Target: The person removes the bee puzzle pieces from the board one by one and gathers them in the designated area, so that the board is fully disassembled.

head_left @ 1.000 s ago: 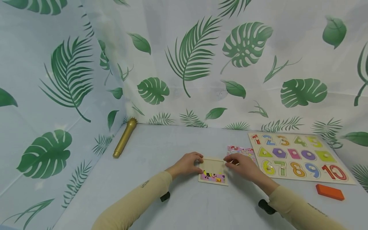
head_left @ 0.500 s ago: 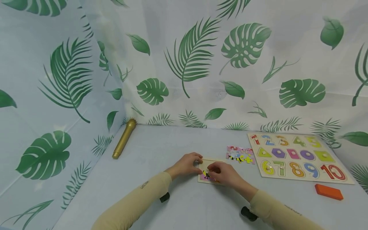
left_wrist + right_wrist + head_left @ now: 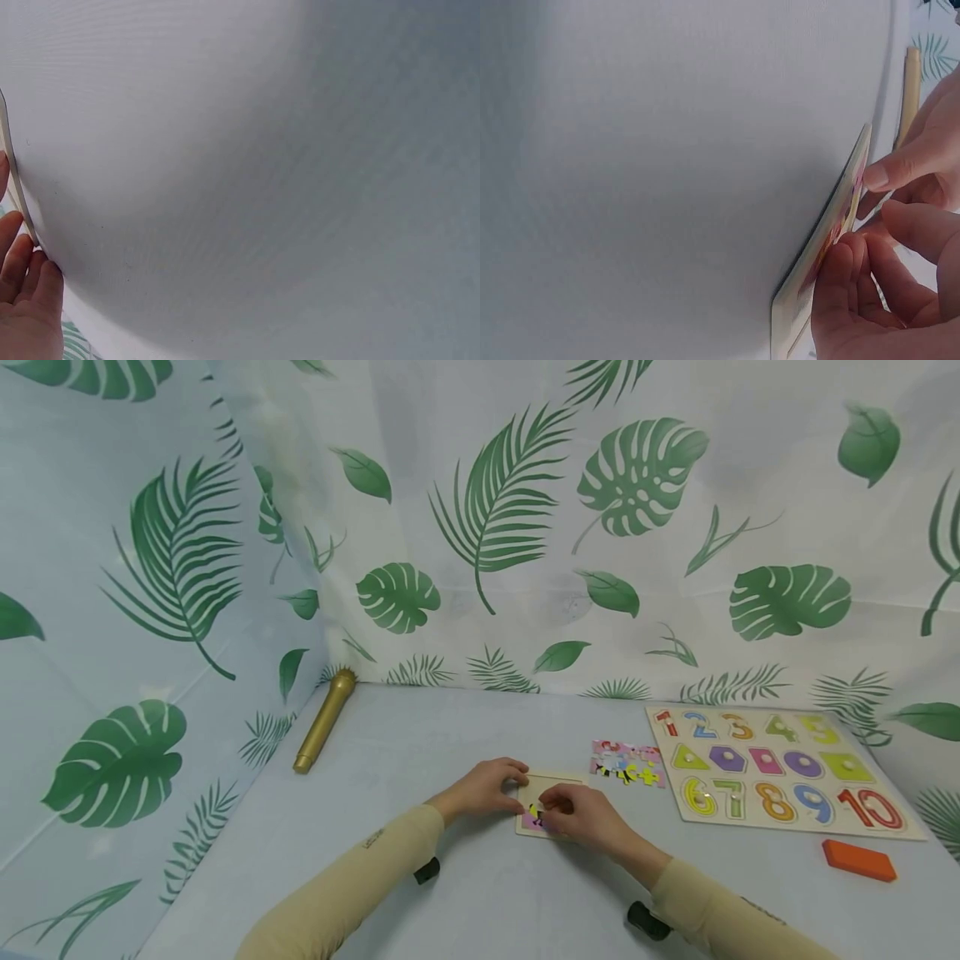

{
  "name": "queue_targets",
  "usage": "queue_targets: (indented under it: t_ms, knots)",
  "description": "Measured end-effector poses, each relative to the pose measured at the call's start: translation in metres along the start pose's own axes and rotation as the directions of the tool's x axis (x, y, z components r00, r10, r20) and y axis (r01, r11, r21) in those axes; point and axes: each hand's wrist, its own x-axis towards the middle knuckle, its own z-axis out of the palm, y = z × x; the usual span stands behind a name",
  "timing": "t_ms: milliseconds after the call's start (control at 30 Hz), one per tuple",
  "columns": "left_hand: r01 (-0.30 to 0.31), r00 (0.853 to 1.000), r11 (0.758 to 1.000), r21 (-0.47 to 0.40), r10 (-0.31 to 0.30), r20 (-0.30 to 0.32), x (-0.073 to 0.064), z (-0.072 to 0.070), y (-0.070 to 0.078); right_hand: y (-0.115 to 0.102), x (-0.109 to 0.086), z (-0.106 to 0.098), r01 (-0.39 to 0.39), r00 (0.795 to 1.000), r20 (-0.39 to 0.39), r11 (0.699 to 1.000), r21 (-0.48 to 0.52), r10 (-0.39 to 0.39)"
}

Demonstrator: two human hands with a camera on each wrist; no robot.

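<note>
Small puzzle tray [image 3: 533, 791] lay on the table [image 3: 420, 727], lower centre of the frame, under both hands. Inside it: printed pieces [image 3: 532, 822] along the lower part, purple with bits of yellow and black; bare wood at upper left; rest hidden by fingers. The left hand [image 3: 483, 792] gripped the tray's left side, thumb on the near part, fingers at the far corner. The right hand [image 3: 591, 820] had bent fingers with tips on the tray; couldn't tell whether a piece was pinched.

Step looked like seating or adjusting a piece. Next move probably called for lining up its tabs, pressing flat, then fetching another from the jigsaw pieces [image 3: 628, 763] lying together right of centre.

Further right, number board [image 3: 750, 814]: numerals 1 to 10 plus five shapes, recesses apparently all filled. Orange block [image 3: 859, 861] sat lower right, golden microphone-shaped thing [image 3: 325, 722] left of centre. Leaf-print cloth [image 3: 510, 552] hung behind.
</note>
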Motion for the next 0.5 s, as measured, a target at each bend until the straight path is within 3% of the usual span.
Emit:
queue_targets:
  t_ms: [500]
  knots:
    - [0.003,1.0,1.0,-0.014,-0.003,-0.002,-0.0024,-0.0005,0.0003,-0.0057,-0.0019,0.0076,0.027,0.999,-0.021,0.999,-0.025,-0.027]
